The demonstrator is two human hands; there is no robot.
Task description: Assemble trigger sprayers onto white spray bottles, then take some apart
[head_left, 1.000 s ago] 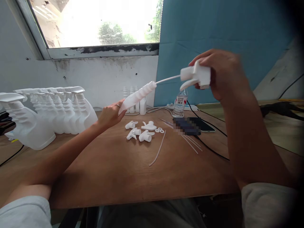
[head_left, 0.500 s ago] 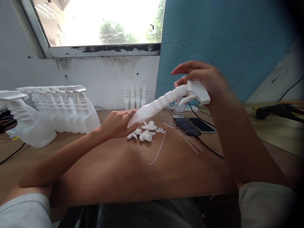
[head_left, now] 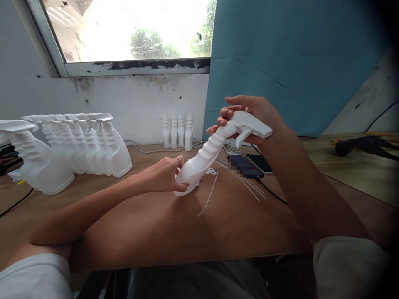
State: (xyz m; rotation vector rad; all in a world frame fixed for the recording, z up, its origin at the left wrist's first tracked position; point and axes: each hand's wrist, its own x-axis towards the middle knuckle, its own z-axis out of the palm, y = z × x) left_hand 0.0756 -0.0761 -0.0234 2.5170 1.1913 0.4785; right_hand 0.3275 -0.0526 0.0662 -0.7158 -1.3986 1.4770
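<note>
Over a brown table (head_left: 140,232), a slanted white spray bottle (head_left: 209,151), ribbed-necked.

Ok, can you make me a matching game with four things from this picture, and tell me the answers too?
Column one:
1. left hand
2. four bottles
3. right hand
4. cloth

Column two:
A. at the spray head
B. big and blue
C. standing near the wall, below the window
D. holding the lower part of a tilted bottle

Right pairs: 1-D, 2-C, 3-A, 4-B
</note>
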